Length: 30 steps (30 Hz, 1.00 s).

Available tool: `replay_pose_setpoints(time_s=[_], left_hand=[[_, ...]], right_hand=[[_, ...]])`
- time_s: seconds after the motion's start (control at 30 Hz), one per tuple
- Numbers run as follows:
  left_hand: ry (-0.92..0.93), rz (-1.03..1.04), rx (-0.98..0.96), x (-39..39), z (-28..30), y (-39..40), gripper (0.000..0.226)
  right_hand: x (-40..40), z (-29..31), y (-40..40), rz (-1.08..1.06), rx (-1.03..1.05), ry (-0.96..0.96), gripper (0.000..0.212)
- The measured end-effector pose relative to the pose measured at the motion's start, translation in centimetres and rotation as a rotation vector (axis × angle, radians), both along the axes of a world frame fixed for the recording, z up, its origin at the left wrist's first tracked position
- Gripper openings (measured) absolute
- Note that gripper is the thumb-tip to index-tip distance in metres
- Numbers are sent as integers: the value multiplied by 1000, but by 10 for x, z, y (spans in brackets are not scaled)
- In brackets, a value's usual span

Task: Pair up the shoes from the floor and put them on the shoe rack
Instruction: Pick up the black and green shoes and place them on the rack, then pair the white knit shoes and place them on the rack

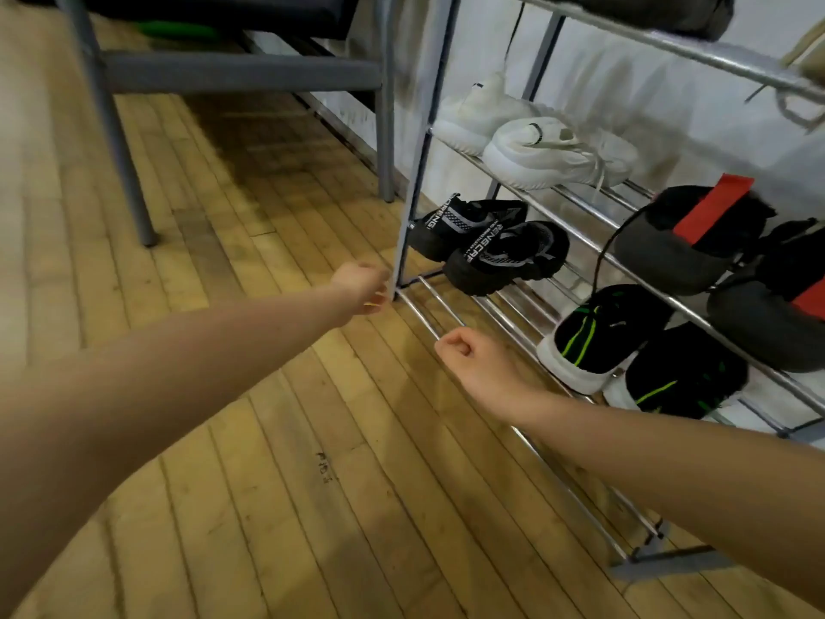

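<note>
Shoes all up on the shoe rack (417, 158) already, in pairs; none seen on the wooden floor (268, 440) in this view.

Left hand (362, 285) reaching toward the rack's front corner post, fingers curled under, holding nothing visible; whether touching the post, cannot tell. Just right of that grip and a little beyond, on the bottom tier: black strap shoes (486, 243), lettered bands across the top, chunky soles. Probably the heaviest-soled of the lot, stiff below and soft above; best taken at the heel collar or by the strap. Higher, well above that grip: white sneakers (531, 140), padded and soft-looking, likely light, laces loose and apt to snag on the rails.

Right hand (473, 364) fisted over the front rail of the bottom tier, closed on nothing. Right of this grip, near: black-and-green sneakers (625, 346), knit uppers, white soles, likely light and squashy; pinch at the heel rather than the toe. Farther right and up: black-and-red shoes (696, 234), bulky, rounded toes, probably firmer.

Rails smooth and round, so soles could slip between them if set down crooked.
</note>
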<state>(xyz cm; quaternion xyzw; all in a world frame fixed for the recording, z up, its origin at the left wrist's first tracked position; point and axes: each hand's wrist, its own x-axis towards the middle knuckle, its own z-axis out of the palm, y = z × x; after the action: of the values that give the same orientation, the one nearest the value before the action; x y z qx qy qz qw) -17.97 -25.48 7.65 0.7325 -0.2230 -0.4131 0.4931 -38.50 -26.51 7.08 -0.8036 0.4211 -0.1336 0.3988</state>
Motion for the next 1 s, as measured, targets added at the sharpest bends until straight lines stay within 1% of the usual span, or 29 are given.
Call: replay_pose_setpoints(time_s=[0.1,0.17,0.23,0.27,0.37,0.47,0.53,0.6,0.67,0.73,0.8,0.87,0.93,1.0], left_hand=[[-57,-40,75,33,-3,41,30],[-74,-27,149,64,-8,90,28],[-67,10,244,86,-15,134,24],[-73,52,282,97,-18,156,24],[-107,309,377,122,-16,232,26],[-121,489,416,129,-5,296,30],[-121,614,440,124,4,341,31],[-123,740,468,116,11,378,31],[-132,810,510,107,13,407,30],[-148,814,575,94,15,437,27],[-155,814,630,88,12,464,27],[-166,820,656,83,3,487,28],[-210,799,726,79,-8,510,29],[-226,740,838,73,-19,536,30]], right_hand=[[53,-12,6,117,-11,47,19],[106,-22,20,232,-46,102,20],[151,-31,36,312,-72,119,28],[173,-38,47,357,-61,117,33],[232,-58,104,571,52,172,43],[255,-68,163,798,156,249,49],[257,-68,206,963,222,260,46],[256,-70,247,1093,246,264,46],[254,-66,284,1222,224,279,45],[246,-59,314,1340,218,236,45],[236,-52,326,1350,305,176,48],[225,-51,320,1278,360,153,48],[220,-60,309,1222,300,187,48],[212,-71,298,1183,214,243,49]])
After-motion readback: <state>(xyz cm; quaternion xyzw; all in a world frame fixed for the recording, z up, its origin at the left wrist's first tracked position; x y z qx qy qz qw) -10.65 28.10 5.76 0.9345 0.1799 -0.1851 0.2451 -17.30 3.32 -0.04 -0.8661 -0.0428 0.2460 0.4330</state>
